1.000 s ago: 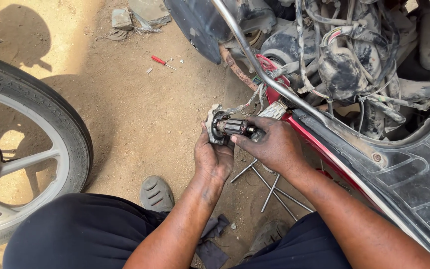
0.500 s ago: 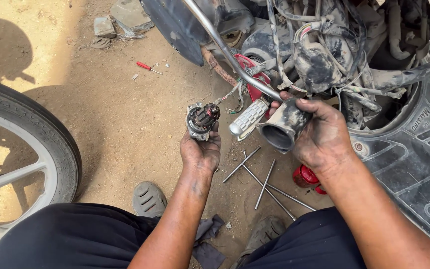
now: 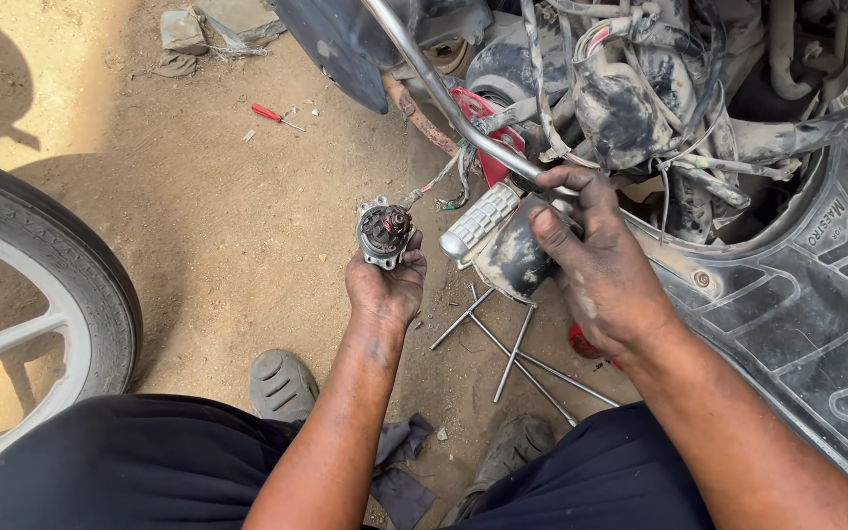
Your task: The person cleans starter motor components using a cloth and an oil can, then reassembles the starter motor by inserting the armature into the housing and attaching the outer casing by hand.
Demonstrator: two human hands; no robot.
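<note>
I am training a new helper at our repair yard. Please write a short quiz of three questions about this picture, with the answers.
1. True or false: the left hand holds a small round metal motor part with its open end facing the camera.
2. Which thing does the right hand grip? A) the red screwdriver B) the dark cylinder housing C) the tyre
3. What lies on the dirt ground just below the two hands?

Key
1. True.
2. B. The screwdriver lies far off on the ground, and the tyre is at the left edge.
3. Several long thin metal rods, crossing each other.
</note>
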